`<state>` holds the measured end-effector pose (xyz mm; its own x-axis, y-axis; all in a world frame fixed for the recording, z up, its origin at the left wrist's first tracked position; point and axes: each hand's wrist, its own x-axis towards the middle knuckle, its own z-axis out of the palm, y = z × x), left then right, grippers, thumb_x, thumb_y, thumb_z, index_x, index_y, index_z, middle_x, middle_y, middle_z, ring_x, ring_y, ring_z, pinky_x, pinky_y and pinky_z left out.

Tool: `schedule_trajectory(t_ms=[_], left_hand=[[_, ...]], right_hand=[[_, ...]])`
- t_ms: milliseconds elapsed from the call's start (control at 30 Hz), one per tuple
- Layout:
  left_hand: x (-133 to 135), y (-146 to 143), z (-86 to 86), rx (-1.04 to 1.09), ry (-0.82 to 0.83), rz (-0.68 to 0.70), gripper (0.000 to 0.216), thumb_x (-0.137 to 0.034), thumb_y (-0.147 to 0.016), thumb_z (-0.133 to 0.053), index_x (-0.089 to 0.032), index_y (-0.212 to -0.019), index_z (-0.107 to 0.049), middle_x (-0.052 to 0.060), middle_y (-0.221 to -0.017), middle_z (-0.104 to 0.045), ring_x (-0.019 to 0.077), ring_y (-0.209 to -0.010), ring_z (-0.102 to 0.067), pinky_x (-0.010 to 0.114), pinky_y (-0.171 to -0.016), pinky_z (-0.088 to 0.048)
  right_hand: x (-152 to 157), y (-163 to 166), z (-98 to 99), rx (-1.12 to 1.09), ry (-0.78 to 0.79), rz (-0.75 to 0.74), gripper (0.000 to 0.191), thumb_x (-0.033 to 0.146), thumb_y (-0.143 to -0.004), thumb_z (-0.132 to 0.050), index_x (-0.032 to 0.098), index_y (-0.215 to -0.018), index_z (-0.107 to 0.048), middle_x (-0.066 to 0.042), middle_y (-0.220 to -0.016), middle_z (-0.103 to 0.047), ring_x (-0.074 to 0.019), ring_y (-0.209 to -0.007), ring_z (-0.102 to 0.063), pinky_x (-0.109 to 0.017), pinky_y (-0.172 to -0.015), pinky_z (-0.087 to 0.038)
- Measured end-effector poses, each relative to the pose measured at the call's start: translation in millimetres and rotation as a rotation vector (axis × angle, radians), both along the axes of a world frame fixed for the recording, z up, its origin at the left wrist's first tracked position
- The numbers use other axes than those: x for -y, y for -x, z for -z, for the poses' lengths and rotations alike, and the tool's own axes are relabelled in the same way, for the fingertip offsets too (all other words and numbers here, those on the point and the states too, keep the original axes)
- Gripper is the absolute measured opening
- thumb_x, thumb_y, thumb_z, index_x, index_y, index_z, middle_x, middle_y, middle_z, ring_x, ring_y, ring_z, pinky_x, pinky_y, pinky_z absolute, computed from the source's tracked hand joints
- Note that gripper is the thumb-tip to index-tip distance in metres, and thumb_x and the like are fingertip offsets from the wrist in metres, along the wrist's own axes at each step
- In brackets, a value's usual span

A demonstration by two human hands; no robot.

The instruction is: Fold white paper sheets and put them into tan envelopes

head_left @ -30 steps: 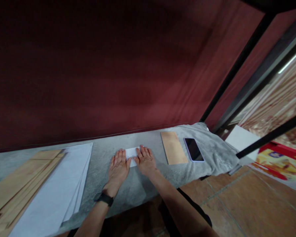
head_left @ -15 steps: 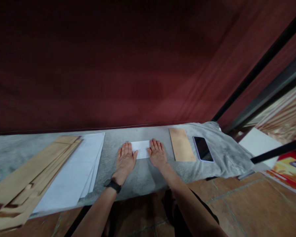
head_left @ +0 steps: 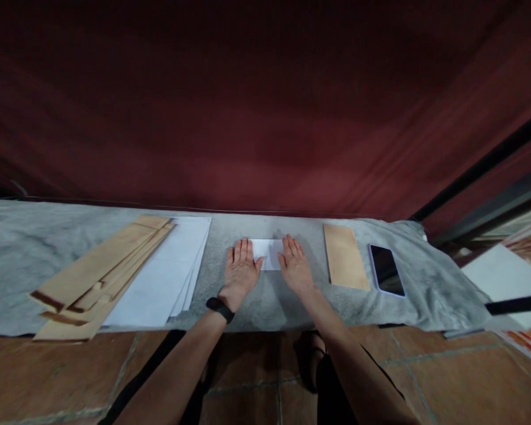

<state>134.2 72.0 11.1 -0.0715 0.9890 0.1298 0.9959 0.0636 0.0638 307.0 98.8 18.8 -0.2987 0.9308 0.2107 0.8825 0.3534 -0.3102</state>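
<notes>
Centre of frame: a small white paper (head_left: 269, 252), flat on the grey cloth (head_left: 265, 310) that covers a long, narrow surface. Left hand (head_left: 242, 268) palm down at the paper's left end, fingers straight and fairly close together, thumb held out to the right over the paper's edge. Right hand (head_left: 295, 264) mirrors it at the right end, fingers extended, thumb angled in toward the paper. Both hands flattened, neither pinching anything; middle strip of the paper bare between them. Exact pressure under the palms: cannot tell. Dark wristband (head_left: 220, 309) on the left wrist.

Left of centre: white sheets (head_left: 168, 265), larger, stacked and slightly fanned along their right side, lying slantwise. Brown paper pieces (head_left: 110, 262), long and folded, overlap the left part of those sheets; their lower ends reach out past the near edge of the cloth, lower left of frame.

Right of centre: a single brown rectangle (head_left: 346, 257), flat, well apart from the right hand. Just beside it, farther right, a phone (head_left: 387, 270) with dark screen up, pale lilac rim, tilted a little.

Upper half of frame: dark red backing (head_left: 265, 130) behind the surface. Bottom: brown floor tiles (head_left: 469, 383) with pale joints. Right edge: a white panel (head_left: 504, 274), partly crossed by a black bar (head_left: 517, 304).
</notes>
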Motion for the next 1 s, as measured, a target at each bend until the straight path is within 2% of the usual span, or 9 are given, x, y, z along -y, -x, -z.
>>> schedule_trajectory(t_ms=[100,167,267,400,533,667,1000], left_hand=[[2.4,-1.5,-2.1,-0.006,-0.023,0.023,0.062,-0.039,-0.104,-0.031,-0.007,-0.157,-0.032,0.016,-0.164,-0.029,0.0303,-0.155,-0.02,0.051,-0.125,-0.014],[3.9,-2.4,-5.0,-0.02,-0.036,0.052,0.059,-0.036,-0.103,-0.032,-0.01,-0.157,-0.034,0.014,-0.165,-0.027,0.0304,-0.154,-0.02,0.052,-0.125,-0.013],[4.7,-3.8,-10.0,-0.03,-0.042,0.115,0.057,-0.03,-0.103,-0.032,-0.012,-0.157,-0.035,0.012,-0.166,-0.024,0.0298,-0.155,-0.019,0.052,-0.126,-0.012],[4.3,-7.1,-13.6,-0.032,-0.046,0.224,0.056,-0.022,-0.102,-0.03,-0.008,-0.156,-0.034,0.012,-0.166,-0.024,0.0269,-0.156,-0.016,0.048,-0.127,-0.014],[6.5,-10.6,-10.7,-0.015,-0.031,0.339,0.056,-0.012,-0.099,-0.027,-0.005,-0.154,-0.037,0.015,-0.164,-0.03,0.0238,-0.154,-0.022,0.041,-0.127,-0.017],[11.6,-10.2,-3.4,0.052,-0.029,0.4,0.056,-0.019,-0.101,-0.029,-0.008,-0.155,-0.034,0.014,-0.162,-0.035,0.0219,-0.152,-0.029,0.04,-0.125,-0.022],[21.4,-9.6,4.9,0.06,-0.034,0.41,0.06,-0.039,-0.104,-0.031,-0.01,-0.156,-0.033,0.015,-0.163,-0.034,0.0247,-0.154,-0.024,0.046,-0.127,-0.011]], right_hand=[[5.9,11.7,1.7,-0.036,0.037,-0.158,0.057,0.039,-0.107,-0.026,0.01,-0.156,-0.036,-0.01,-0.165,-0.029,-0.021,-0.153,-0.026,-0.04,-0.124,-0.025],[11.0,17.0,5.5,-0.014,0.06,-0.208,0.057,0.039,-0.108,-0.025,0.011,-0.155,-0.037,-0.01,-0.164,-0.03,-0.0205,-0.152,-0.027,-0.039,-0.125,-0.024],[16.4,19.8,11.7,0.039,0.06,-0.193,0.055,0.038,-0.108,-0.025,0.012,-0.155,-0.039,-0.01,-0.163,-0.033,-0.0224,-0.152,-0.029,-0.042,-0.126,-0.021],[15.6,17.7,16.3,0.084,0.027,-0.147,0.053,0.033,-0.108,-0.024,0.012,-0.154,-0.039,-0.01,-0.163,-0.032,-0.0232,-0.151,-0.03,-0.044,-0.125,-0.02],[11.7,15.0,17.6,0.12,0.025,-0.122,0.053,0.03,-0.107,-0.025,0.011,-0.155,-0.037,-0.012,-0.163,-0.031,-0.0242,-0.152,-0.03,-0.045,-0.124,-0.022],[11.2,12.6,17.4,0.152,0.023,-0.121,0.053,0.027,-0.105,-0.026,0.011,-0.155,-0.039,-0.012,-0.163,-0.031,-0.0258,-0.152,-0.029,-0.046,-0.123,-0.021],[9.4,2.9,22.3,0.214,-0.021,-0.098,0.055,0.031,-0.107,-0.026,0.011,-0.157,-0.034,-0.013,-0.165,-0.027,-0.0279,-0.152,-0.027,-0.047,-0.122,-0.019]])
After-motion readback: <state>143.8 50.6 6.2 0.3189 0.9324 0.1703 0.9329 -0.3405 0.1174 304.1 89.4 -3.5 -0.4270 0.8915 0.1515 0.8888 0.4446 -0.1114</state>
